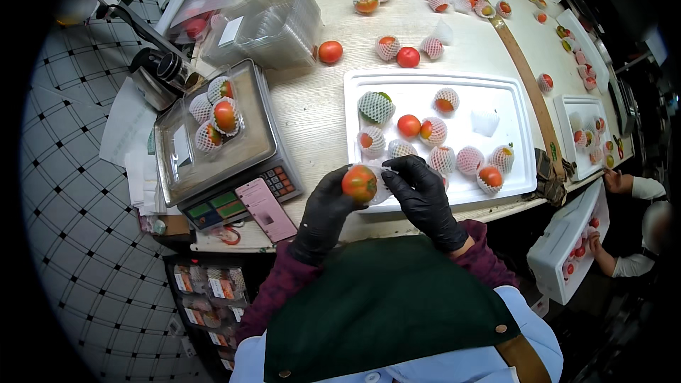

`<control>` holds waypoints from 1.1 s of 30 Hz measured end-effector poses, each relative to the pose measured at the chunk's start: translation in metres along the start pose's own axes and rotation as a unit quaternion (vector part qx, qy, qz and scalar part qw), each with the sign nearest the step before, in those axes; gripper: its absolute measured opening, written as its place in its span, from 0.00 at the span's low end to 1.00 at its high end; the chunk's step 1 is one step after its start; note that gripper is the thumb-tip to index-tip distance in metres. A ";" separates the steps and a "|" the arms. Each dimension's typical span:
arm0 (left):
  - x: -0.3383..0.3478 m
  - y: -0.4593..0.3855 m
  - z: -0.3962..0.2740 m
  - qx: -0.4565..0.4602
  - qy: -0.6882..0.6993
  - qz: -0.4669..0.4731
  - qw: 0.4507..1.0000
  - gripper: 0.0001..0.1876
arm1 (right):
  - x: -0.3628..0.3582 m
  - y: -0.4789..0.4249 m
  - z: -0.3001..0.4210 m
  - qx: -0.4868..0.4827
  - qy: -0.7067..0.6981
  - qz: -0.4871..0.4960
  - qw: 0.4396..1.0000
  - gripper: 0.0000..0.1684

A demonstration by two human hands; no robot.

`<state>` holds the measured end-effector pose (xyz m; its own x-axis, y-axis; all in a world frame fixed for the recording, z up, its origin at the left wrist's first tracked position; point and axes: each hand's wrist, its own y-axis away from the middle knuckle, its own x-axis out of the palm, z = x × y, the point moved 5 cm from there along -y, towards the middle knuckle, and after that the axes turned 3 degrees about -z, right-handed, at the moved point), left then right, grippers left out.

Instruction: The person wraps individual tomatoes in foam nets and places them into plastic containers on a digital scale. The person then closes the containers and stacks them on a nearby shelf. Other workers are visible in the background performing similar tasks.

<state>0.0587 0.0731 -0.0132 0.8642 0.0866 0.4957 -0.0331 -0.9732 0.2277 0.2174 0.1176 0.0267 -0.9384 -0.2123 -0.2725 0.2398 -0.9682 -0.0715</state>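
Note:
My left hand (327,213), in a black glove, grips a red-green tomato (359,184) over the front edge of a white foam tray (440,78). A white foam net sleeve (381,185) sits against the tomato's right side, and my gloved right hand (421,194) pinches its edge. In the tray lie several tomatoes in foam nets, one bare red tomato (408,125) and a loose foam net (484,122). To the left, a clear plastic clamshell (238,133) with several netted tomatoes rests on a digital scale (260,149).
Stacked clear clamshells (271,26) stand behind the scale. A pink-screened phone (266,210) leans at the scale's front. Loose tomatoes (331,52) lie beyond the tray. At right, another person's hands (596,244) touch a white foam box (558,255). Packed clamshells (210,298) fill a crate below left.

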 end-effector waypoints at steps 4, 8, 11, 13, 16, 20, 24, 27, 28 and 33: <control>0.002 0.011 -0.010 0.110 -0.225 -0.081 0.965 0.26 | 0.019 0.008 -0.009 0.111 -0.165 0.045 0.979 0.15; -0.007 0.016 -0.027 0.064 -0.123 -0.088 0.986 0.16 | 0.030 0.007 -0.006 0.192 -0.317 0.081 0.925 0.23; -0.020 0.016 -0.026 0.008 0.016 -0.104 0.994 0.09 | 0.044 0.008 -0.005 0.283 -0.477 0.110 0.825 0.25; -0.030 0.018 -0.025 0.012 0.062 -0.119 0.991 0.09 | 0.056 0.006 0.000 0.271 -0.496 0.135 0.814 0.23; -0.019 0.028 -0.044 0.173 -0.217 -0.135 0.951 0.09 | 0.063 0.006 -0.011 0.195 -0.309 0.085 0.927 0.20; -0.012 0.030 -0.066 0.295 -0.350 -0.102 0.883 0.15 | 0.071 0.001 -0.010 0.152 -0.287 0.046 0.945 0.19; -0.014 0.037 -0.082 0.345 -0.456 0.026 0.820 0.19 | 0.086 -0.011 0.000 0.256 -0.381 0.088 0.884 0.14; -0.045 0.030 -0.107 0.334 -0.476 0.002 0.814 0.17 | 0.093 -0.020 -0.011 0.298 -0.401 0.097 0.861 0.16; -0.065 0.022 -0.123 0.347 -0.524 -0.045 0.776 0.17 | 0.096 -0.024 -0.005 0.297 -0.436 0.080 0.846 0.17; -0.131 -0.029 -0.191 0.338 -0.663 -0.231 0.627 0.20 | 0.105 -0.041 -0.006 0.285 -0.525 0.058 0.800 0.26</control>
<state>-0.1496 0.1303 0.0747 0.3762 0.5752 -0.7264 0.2083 -0.8164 -0.5386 0.1101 0.1354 -0.0047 -0.6816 -0.0105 0.7316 0.4692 -0.7736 0.4260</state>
